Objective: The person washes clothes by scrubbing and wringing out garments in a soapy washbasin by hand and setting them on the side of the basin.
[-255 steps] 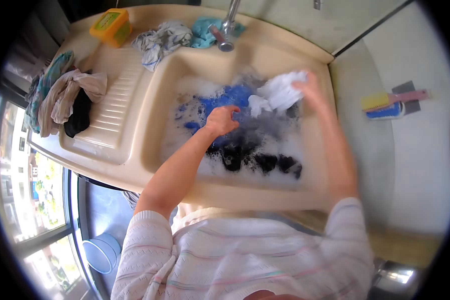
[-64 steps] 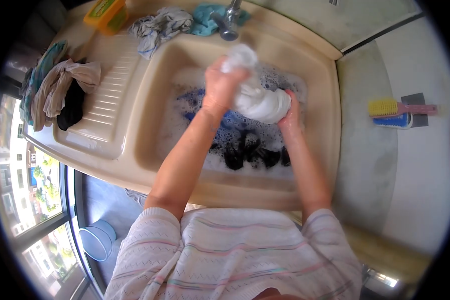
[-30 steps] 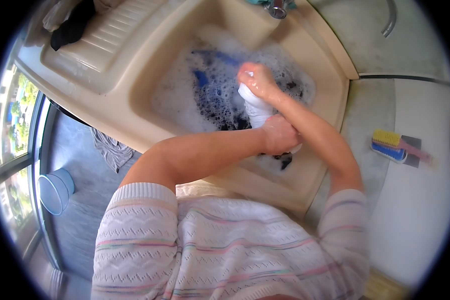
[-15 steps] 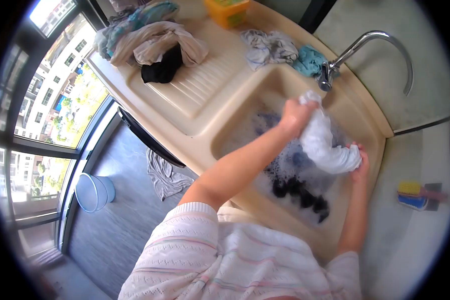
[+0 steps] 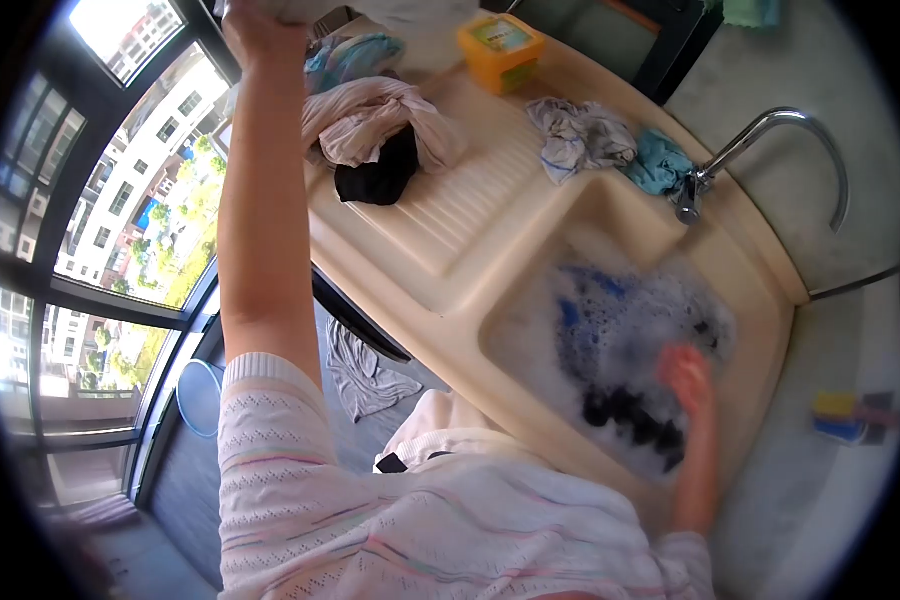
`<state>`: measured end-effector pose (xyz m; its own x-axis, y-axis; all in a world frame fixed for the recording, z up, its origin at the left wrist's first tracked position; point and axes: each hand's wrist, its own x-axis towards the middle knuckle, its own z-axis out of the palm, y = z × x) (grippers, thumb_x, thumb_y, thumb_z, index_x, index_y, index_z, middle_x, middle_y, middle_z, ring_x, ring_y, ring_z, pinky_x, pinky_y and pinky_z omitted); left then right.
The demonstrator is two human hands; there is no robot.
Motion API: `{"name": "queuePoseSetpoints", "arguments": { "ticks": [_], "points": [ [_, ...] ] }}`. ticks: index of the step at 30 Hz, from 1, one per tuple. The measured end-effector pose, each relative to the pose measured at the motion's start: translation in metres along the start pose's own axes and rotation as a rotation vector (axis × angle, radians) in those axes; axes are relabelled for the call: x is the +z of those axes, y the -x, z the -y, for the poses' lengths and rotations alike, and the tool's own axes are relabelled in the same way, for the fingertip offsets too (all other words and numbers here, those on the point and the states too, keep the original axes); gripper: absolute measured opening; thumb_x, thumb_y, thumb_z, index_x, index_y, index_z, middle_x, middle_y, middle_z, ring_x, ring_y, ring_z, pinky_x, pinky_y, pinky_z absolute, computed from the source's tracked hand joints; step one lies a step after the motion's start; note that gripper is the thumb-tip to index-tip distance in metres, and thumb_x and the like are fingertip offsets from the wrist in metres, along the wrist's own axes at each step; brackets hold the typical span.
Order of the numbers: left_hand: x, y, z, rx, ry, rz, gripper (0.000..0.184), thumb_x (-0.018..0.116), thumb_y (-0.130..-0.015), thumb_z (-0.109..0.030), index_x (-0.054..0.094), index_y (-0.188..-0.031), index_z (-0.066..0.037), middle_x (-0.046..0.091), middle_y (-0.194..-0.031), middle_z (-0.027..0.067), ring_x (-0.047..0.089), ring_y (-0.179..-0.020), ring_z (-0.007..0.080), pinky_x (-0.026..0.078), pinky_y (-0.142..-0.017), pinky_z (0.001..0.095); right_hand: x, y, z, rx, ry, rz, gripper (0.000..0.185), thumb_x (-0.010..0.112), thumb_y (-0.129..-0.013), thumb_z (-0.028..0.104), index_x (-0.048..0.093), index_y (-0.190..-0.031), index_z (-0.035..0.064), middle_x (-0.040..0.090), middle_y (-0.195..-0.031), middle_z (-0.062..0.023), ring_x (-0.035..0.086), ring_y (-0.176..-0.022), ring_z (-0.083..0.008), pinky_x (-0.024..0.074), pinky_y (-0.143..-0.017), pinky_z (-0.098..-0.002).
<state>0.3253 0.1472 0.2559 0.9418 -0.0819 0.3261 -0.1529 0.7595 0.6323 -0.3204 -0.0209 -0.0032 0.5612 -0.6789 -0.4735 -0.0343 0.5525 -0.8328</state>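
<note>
At the top edge of the view my left hand [image 5: 255, 38] is closed on a wet-looking white cloth [image 5: 410, 10], partly cut off by the frame. The cloth is beyond the pile of laundry on the ridged drainboard. My right hand [image 5: 688, 378] hovers over the soapy water in the sink [image 5: 510, 320], blurred, with its fingers loosely apart and nothing visible in them. A black garment [image 5: 635, 425] floats just below that hand, and blue fabric [image 5: 570, 312] shows through the suds.
Pink cloth [image 5: 370, 115] and a black cloth [image 5: 380, 170] lie on the drainboard. An orange box [image 5: 500, 55], grey cloth [image 5: 580, 140] and teal cloth [image 5: 660, 165] sit along the back near the faucet [image 5: 705, 180]. Brushes [image 5: 840, 415] hang at right; a blue bucket [image 5: 200, 398] stands on the floor.
My left hand has carried the white cloth out of the sink, up and to the left. My right hand has let go of it and stays over the water. The view has shifted slightly.
</note>
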Motion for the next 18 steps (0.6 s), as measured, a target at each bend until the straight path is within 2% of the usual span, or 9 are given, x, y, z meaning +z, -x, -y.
{"name": "queuePoseSetpoints", "arguments": {
  "ticks": [2,4,6,8,11,12,13,15,18],
  "points": [
    [-0.060,-0.036,0.025,-0.023,-0.050,-0.129,0.035,0.057,-0.079,-0.031,0.054,-0.100,-0.002,0.059,-0.086,0.0107,0.058,-0.079,0.0278,0.049,-0.070,0.0426,-0.009,0.000,-0.008,0.057,0.023,-0.086,0.016,0.053,-0.077,0.007,0.053,-0.093,0.0100,0.059,-0.097,-0.0067,0.059,-0.085,-0.0239,0.0481,-0.067,-0.0360],
    [-0.131,-0.052,0.047,-0.098,-0.955,-0.338,0.043,0.062,-0.073,-0.036,0.059,-0.095,0.001,0.061,-0.091,0.0146,0.058,-0.086,0.0271,0.045,-0.074,0.0424,-0.023,0.000,-0.016,0.090,0.160,-0.095,0.021,0.056,-0.076,0.009,0.054,-0.097,0.0099,0.059,-0.098,-0.0064,0.059,-0.083,-0.0218,0.0477,-0.066,-0.0338],
    [-0.196,-0.067,0.074,-0.068,-1.231,-0.371,0.048,0.063,-0.070,-0.046,0.063,-0.086,0.000,0.063,-0.082,0.0131,0.060,-0.078,0.0257,0.046,-0.072,0.0357,-0.024,-0.006,-0.028,0.125,0.385,-0.171,0.029,0.059,-0.076,0.012,0.053,-0.104,0.0091,0.058,-0.101,-0.0076,0.059,-0.085,-0.0218,0.0473,-0.068,-0.0335],
    [-0.189,-0.035,0.058,-0.174,-0.949,-0.305,0.054,0.062,-0.069,-0.054,0.063,-0.083,-0.002,0.062,-0.070,0.0106,0.060,-0.066,0.0193,0.047,-0.060,0.0314,-0.018,-0.012,-0.040,0.175,0.700,-0.324,0.040,0.062,-0.075,0.015,0.051,-0.112,0.0078,0.057,-0.106,-0.0104,0.057,-0.092,-0.0238,0.0467,-0.074,-0.0350],
    [-0.230,-0.058,0.055,-0.092,-1.020,-0.001,0.044,0.061,-0.075,-0.049,0.061,-0.086,-0.007,0.057,-0.063,0.0049,0.051,-0.052,0.0109,0.039,-0.042,0.0240,0.030,-0.012,-0.065,0.003,1.381,-0.232,0.062,0.066,-0.071,0.027,0.042,-0.125,0.0049,0.046,-0.123,-0.0177,0.042,-0.114,-0.0339,0.0342,-0.094,-0.0406],
    [-0.267,-0.088,0.067,-0.180,-0.829,0.097,0.048,0.063,-0.074,-0.048,0.058,-0.098,-0.007,0.058,-0.077,0.0051,0.054,-0.062,0.0126,0.042,-0.049,0.0257,0.049,-0.015,-0.069,0.034,1.543,-0.218,0.061,0.064,-0.071,0.035,0.047,-0.118,0.0002,0.050,-0.117,-0.0229,0.047,-0.108,-0.0368,0.0384,-0.090,-0.0403],
    [-0.251,-0.079,0.054,-0.231,-0.808,0.084,0.053,0.063,-0.075,-0.046,0.054,-0.108,-0.006,0.056,-0.096,0.0089,0.056,-0.076,0.0154,0.046,-0.057,0.0293,0.003,-0.044,-0.113,0.013,1.449,0.036,0.056,0.061,-0.072,0.035,0.051,-0.110,-0.0041,0.054,-0.106,-0.0274,0.050,-0.101,-0.0395,0.0418,-0.085,-0.0403],
    [-0.254,-0.083,0.045,-0.251,-0.746,0.120,0.056,0.062,-0.077,-0.041,0.050,-0.115,-0.002,0.047,-0.114,0.0157,0.055,-0.087,0.0233,0.047,-0.070,0.0345,0.021,-0.054,-0.103,0.518,1.548,-0.080,0.039,0.058,-0.070,0.021,0.058,-0.100,-0.0032,0.058,-0.099,-0.0238,0.056,-0.094,-0.0368,0.0444,-0.080,-0.0410],
    [-0.301,-0.131,0.050,0.162,-1.067,0.184,0.052,0.066,-0.076,-0.023,0.047,-0.117,0.001,0.048,-0.113,0.0148,0.055,-0.092,0.0220,0.047,-0.076,0.0338,0.026,-0.061,-0.096,0.306,1.718,-0.130,0.035,0.057,-0.069,0.017,0.060,-0.099,-0.0009,0.058,-0.100,-0.0227,0.056,-0.094,-0.0361,0.0446,-0.081,-0.0405]
  ]
}}
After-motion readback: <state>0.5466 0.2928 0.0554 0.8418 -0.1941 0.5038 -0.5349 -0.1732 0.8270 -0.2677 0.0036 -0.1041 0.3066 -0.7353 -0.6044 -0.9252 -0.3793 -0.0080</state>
